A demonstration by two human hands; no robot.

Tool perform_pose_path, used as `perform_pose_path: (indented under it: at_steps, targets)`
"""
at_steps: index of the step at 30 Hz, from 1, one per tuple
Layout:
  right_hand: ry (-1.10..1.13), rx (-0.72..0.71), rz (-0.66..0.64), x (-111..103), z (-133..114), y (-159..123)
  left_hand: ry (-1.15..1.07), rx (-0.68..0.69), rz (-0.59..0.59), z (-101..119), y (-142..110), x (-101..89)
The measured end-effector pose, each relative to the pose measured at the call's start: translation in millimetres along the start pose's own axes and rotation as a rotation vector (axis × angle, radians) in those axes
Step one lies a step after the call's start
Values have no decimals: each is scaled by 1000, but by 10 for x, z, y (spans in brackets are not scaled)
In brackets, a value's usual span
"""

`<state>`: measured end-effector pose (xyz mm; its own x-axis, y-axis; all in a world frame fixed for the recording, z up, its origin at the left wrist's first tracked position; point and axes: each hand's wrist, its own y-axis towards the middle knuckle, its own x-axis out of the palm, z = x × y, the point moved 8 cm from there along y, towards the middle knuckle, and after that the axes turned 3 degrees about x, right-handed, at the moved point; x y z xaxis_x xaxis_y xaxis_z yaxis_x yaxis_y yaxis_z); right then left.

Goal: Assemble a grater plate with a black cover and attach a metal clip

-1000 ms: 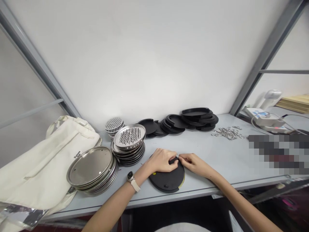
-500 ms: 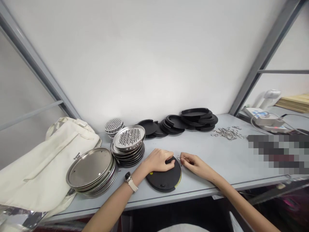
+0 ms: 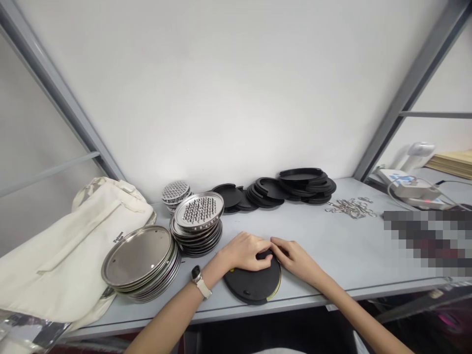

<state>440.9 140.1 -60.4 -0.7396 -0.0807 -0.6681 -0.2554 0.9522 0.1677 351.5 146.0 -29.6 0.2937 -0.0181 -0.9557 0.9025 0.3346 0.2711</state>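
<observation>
A flat round black cover (image 3: 249, 286) with a thin yellow edge on its right lies near the table's front. My left hand (image 3: 248, 251) rests on top of it, fingers curled and closed over its far rim. At the cover's upper right edge, my right hand (image 3: 297, 260) has thumb and fingers pinched together, touching the left fingertips. The small metal clasp in this pinch is hidden by the fingers now; its wire loop showed a moment earlier. A pile of similar metal clasps (image 3: 352, 208) lies farther back on the right.
Stacked round metal plates (image 3: 137, 258) and grater discs (image 3: 199, 211) stand on the left, beside a cream cloth bag (image 3: 70, 246). Along the wall lie piles of black covers (image 3: 306, 184). White devices with cables (image 3: 405, 182) sit at the far right.
My right hand has moved left with the clasp, from beside the cover to its edge, meeting my left fingers. My left hand stays on the cover. The view has shifted slightly.
</observation>
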Motion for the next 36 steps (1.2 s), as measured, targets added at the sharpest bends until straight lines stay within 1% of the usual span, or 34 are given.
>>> perform_pose_path:
  at_steps: [6, 11, 14, 23, 31, 36]
  targets:
    - [-23, -13, -60, 22, -10, -13, -12, -21, -5, -17, 2, 6]
    - [-3, -13, -84, 9, -8, -25, -14, -97, 12, -62, 1, -10]
    - [-12, -18, -85, 10, -23, -29, -27, -120, 17, -80, -1, -22]
    - [-60, -20, -67, 14, -9, -37, -45, -144, -17, -141, -9, 2]
    - [-26, -31, -92, 29, -35, -40, -104, -101, -34, -117, 14, 19]
    - [-33, -15, -100, 18, -51, -32, -110, -119, -24, -135, 20, 21]
